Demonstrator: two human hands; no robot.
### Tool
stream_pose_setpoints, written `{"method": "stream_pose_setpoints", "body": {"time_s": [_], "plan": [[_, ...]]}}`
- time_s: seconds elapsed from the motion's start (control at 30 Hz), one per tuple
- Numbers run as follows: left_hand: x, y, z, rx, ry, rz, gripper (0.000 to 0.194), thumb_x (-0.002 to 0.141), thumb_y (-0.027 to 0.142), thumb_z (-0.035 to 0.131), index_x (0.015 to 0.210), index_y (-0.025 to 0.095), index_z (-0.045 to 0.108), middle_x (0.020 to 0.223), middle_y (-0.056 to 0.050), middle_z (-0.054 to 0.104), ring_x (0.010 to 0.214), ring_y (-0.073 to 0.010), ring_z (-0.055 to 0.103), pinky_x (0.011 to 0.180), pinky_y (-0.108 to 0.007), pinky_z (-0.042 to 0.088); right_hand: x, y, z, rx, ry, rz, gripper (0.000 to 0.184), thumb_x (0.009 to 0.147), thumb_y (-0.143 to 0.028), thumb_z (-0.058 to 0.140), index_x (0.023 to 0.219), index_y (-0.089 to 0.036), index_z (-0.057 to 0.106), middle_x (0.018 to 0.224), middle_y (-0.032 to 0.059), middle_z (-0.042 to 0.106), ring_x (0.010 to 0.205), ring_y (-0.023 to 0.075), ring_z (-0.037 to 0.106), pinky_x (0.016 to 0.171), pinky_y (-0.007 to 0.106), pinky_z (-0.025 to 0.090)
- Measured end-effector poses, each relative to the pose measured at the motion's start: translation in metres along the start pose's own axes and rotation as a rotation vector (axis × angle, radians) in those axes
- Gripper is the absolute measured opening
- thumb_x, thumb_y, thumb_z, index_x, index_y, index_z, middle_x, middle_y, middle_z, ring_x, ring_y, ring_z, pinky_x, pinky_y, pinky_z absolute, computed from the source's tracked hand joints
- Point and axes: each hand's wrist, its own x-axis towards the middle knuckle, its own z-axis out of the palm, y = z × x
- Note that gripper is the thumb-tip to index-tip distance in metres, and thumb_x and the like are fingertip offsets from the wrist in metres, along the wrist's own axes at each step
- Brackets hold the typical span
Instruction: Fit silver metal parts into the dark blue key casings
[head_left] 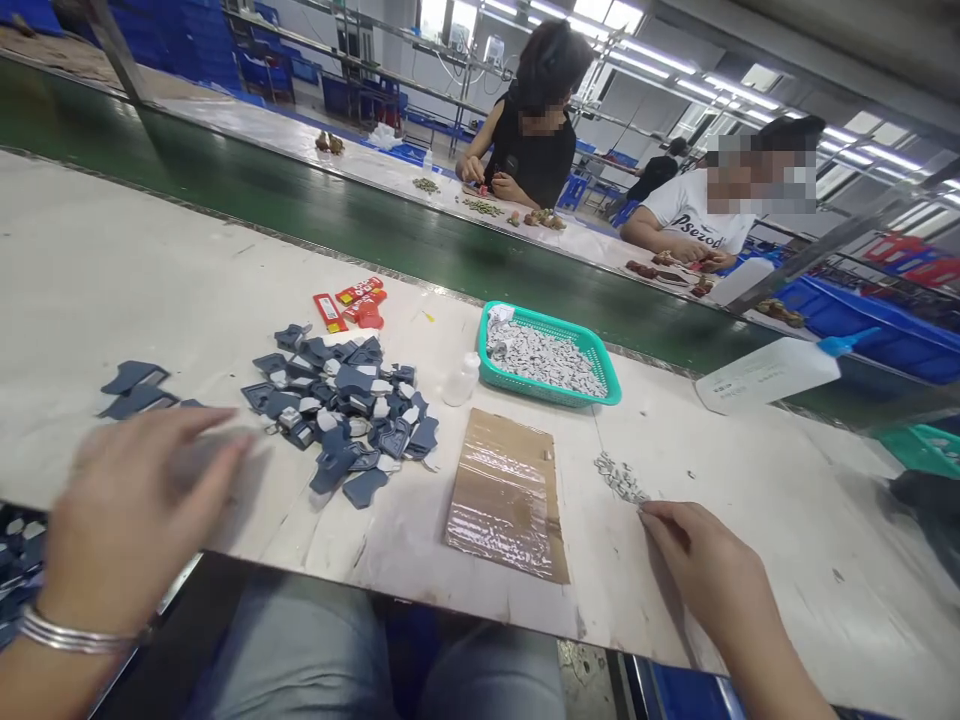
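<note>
Along the bench (97,270): a scuffed, pale top, with the work spread in a shallow arc before the seated person, apparently so that all of it stays within arm's reach.

Left hand (127,510): fingers (217,425) stretched out and slightly apart, blurred, hovering just short of the blue pieces and holding nothing visible. A silver bangle (71,633) circles the wrist.

Right hand (697,560): fingers (652,512) loosely curled, their tips at the edge of the silvery bits. Whether they have hold of any, I cannot tell.

Blue pieces (337,410): flat, matt, slate-blue shapes with white tabs, heaped loosely mid-bench. Two strays (135,390) lie apart near the left hand.

Silvery bits (619,477): tiny, shiny, crimped-looking, in a thin scatter right of the sheet.

Basket (592,345): teal plastic lattice, its raised rim penning a mass of small grey-white pieces (544,360).

Sheet (506,495): crinkled clear plastic over brown card, lying flat between the hands, perhaps as a work patch.

Bottles: a small clear one (460,380) beside the basket; a large squeeze bottle (765,375) on its side, blue-nozzled.

Packets (356,305): glossy red and yellow, bunched behind the pile.

Beyond: a green conveyor belt (247,220), then a far bench where one co-worker (532,130) and another (697,210) handle small brown pieces.
</note>
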Motion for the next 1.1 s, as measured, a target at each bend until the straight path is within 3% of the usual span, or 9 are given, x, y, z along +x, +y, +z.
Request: {"method": "stream_pose_setpoints", "body": {"time_s": [0.07, 0.17, 0.47, 0.57, 0.7, 0.8, 0.9, 1.0, 1.1], "plan": [[-0.012, 0.031, -0.002, -0.054, -0.115, 0.178, 0.014, 0.082, 0.026, 0.059, 0.094, 0.018, 0.06, 0.094, -0.004, 0.06, 0.094, -0.0248, 0.054, 0.089, -0.04, 0.041, 0.0, 0.0, -0.003, 0.01, -0.103, -0.049, 0.032, 0.076, -0.048, 0.041, 0.073, -0.025, 0.063, 0.082, 0.0026, 0.068, 0.074, 0.0218, 0.063, 0.062, 0.034, 0.05], [-0.028, 0.053, 0.005, -0.156, -0.212, 0.251, 0.014, 0.085, 0.022, 0.055, 0.098, 0.02, 0.059, 0.094, -0.005, 0.057, 0.092, -0.021, 0.054, 0.083, -0.034, 0.043, -0.004, -0.005, -0.006, 0.028, -0.221, -0.144, 0.032, 0.078, -0.051, 0.043, 0.073, -0.026, 0.063, 0.077, 0.0009, 0.067, 0.068, 0.0191, 0.063, 0.056, 0.03, 0.05], [-0.033, 0.055, 0.021, -0.097, -0.163, 0.065, 0.027, 0.084, 0.03, 0.055, 0.108, 0.016, 0.054, 0.096, -0.007, 0.052, 0.086, -0.0208, 0.055, 0.077, -0.034, 0.047, -0.018, -0.024, -0.001, -0.094, -0.187, -0.384, 0.023, 0.083, -0.035, 0.041, 0.065, -0.024, 0.05, 0.064, 0.0002, 0.057, 0.055, 0.0148, 0.057, 0.046, 0.024, 0.044], [-0.028, 0.055, 0.023, -0.09, -0.172, 0.008, 0.03, 0.084, 0.031, 0.055, 0.109, 0.015, 0.052, 0.087, -0.005, 0.056, 0.077, -0.0207, 0.056, 0.071, -0.034, 0.047, -0.019, -0.029, 0.0, -0.087, -0.096, -0.391, 0.023, 0.084, -0.034, 0.037, 0.074, -0.023, 0.054, 0.067, 0.0018, 0.059, 0.058, 0.0168, 0.059, 0.047, 0.026, 0.045], [-0.026, 0.053, 0.025, -0.099, -0.201, -0.033, 0.029, 0.082, 0.03, 0.057, 0.109, 0.016, 0.054, 0.084, -0.006, 0.059, 0.081, -0.0241, 0.058, 0.074, -0.037, 0.048, -0.023, -0.035, 0.002, 0.028, -0.058, -0.377, 0.027, 0.087, -0.038, 0.038, 0.091, -0.026, 0.061, 0.09, 0.0013, 0.067, 0.078, 0.0167, 0.065, 0.063, 0.026, 0.052], [-0.028, 0.055, 0.021, -0.121, -0.183, -0.09, 0.029, 0.082, 0.033, 0.056, 0.108, 0.018, 0.054, 0.083, -0.005, 0.06, 0.076, -0.0227, 0.059, 0.07, -0.036, 0.049, -0.027, -0.037, 0.007, 0.04, -0.013, -0.279, 0.026, 0.086, -0.044, 0.044, 0.087, -0.028, 0.063, 0.085, -0.0029, 0.07, 0.07, 0.0156, 0.066, 0.058, 0.024, 0.051], [-0.032, 0.065, 0.01, -0.467, -0.222, -0.299, 0.038, 0.084, 0.038, 0.055, 0.118, 0.024, 0.047, 0.093, -0.005, 0.063, 0.078, -0.0215, 0.062, 0.065, -0.033, 0.052, -0.031, -0.038, 0.011, 0.019, 0.101, -0.247, 0.034, 0.087, -0.05, 0.041, 0.078, -0.026, 0.064, 0.078, -0.0028, 0.069, 0.067, 0.0166, 0.065, 0.057, 0.026, 0.051], [-0.037, 0.082, -0.001, -1.08, -0.421, -0.593, 0.037, 0.086, 0.034, 0.054, 0.121, 0.027, 0.045, 0.104, -0.007, 0.065, 0.085, -0.0209, 0.063, 0.064, -0.029, 0.052, -0.034, -0.037, 0.013, -0.005, 0.181, -0.316, 0.036, 0.09, -0.046, 0.037, 0.076, -0.024, 0.062, 0.078, -0.0006, 0.068, 0.071, 0.0163, 0.065, 0.063, 0.027, 0.051], [-0.044, 0.1, -0.006, -1.392, -0.595, -0.77, 0.033, 0.083, 0.029, 0.06, 0.114, 0.024, 0.05, 0.101, -0.008, 0.067, 0.078, -0.0168, 0.062, 0.062, -0.025, 0.051, -0.037, -0.036, 0.011, -0.06, 0.229, -0.427, 0.033, 0.092, -0.038, 0.037, 0.083, -0.019, 0.062, 0.082, 0.0028, 0.067, 0.074, 0.0164, 0.064, 0.069, 0.027, 0.051]]}}
